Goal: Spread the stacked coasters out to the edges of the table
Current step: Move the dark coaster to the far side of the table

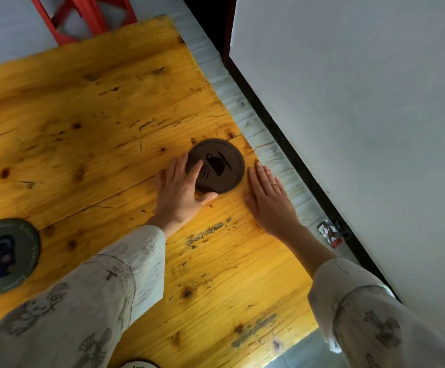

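A round brown coaster (220, 163) with a cup picture lies flat near the right edge of the yellow wooden table (109, 115). My left hand (182, 189) rests on its left side, with one finger on top and the thumb along its near rim. My right hand (269, 197) lies flat on the table just right of the coaster, fingers together, not touching it. A green coaster (6, 254) with a dark teapot picture sits at the table's left edge. The rim of a white coaster (139, 365) peeks in at the bottom edge.
A red stool (83, 17) stands beyond the table's far edge. A pale wall (362, 128) runs along the right, with a grey floor strip and a dark skirting between it and the table. A small wrapper (330, 233) lies on that strip.
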Available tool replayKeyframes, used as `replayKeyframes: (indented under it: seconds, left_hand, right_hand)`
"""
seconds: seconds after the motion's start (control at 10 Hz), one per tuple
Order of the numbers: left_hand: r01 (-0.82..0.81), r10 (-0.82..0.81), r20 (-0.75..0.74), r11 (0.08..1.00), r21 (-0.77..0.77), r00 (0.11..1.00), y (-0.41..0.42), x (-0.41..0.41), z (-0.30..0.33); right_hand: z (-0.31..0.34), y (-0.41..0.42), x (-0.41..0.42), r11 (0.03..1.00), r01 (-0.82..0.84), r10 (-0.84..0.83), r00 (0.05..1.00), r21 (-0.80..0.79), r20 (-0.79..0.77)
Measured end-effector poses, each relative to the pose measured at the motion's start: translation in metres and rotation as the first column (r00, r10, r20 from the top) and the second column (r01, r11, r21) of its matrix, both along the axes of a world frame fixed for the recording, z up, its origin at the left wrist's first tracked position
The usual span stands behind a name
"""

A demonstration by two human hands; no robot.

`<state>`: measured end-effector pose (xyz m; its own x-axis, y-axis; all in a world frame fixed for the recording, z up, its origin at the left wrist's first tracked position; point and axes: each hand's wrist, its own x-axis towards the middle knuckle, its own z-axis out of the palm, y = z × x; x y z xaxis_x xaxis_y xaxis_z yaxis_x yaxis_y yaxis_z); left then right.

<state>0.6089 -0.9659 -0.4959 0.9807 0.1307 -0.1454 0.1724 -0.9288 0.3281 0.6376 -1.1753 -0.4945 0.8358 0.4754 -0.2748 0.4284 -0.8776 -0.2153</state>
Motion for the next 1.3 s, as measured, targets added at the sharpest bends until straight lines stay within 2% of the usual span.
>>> replayKeyframes:
  seconds: [0.3, 0.5, 1.0, 1.2, 1.3]
  left_hand:
    - [-0.022, 0.022, -0.034, 1.0, 0.004, 0.999, -0.003, 0.035, 0.001]
    - [-0.026, 0.025, -0.117, 1.0, -0.012, 0.993, -0.002, 0.048, 0.003]
    - [-0.015, 0.017, -0.145, 1.0, 0.017, 0.989, -0.003, 0.048, 0.001]
    - [-0.003, -0.007, -0.13, 0.997, -0.071, 0.991, 0.003, 0.032, 0.001]
    - [-0.03, 0.009, -0.149, 0.99, -0.136, 0.989, 0.012, 0.003, 0.009]
  right_hand:
    - [-0.009, -0.002, 0.0, 1.0, 0.011, -0.011, 1.0, -0.007, 0.012]
    - [-0.006, -0.003, 0.0, 1.0, 0.009, -0.009, 1.0, 0.008, 0.0]
    - [-0.007, -0.002, 0.001, 1.0, 0.015, -0.015, 1.0, -0.001, -0.017]
    - [0.001, 0.003, -0.003, 0.998, 0.034, -0.035, 0.999, -0.047, -0.023]
    - [0.015, 0.015, -0.011, 0.994, 0.098, -0.1, 0.994, -0.045, -0.05]
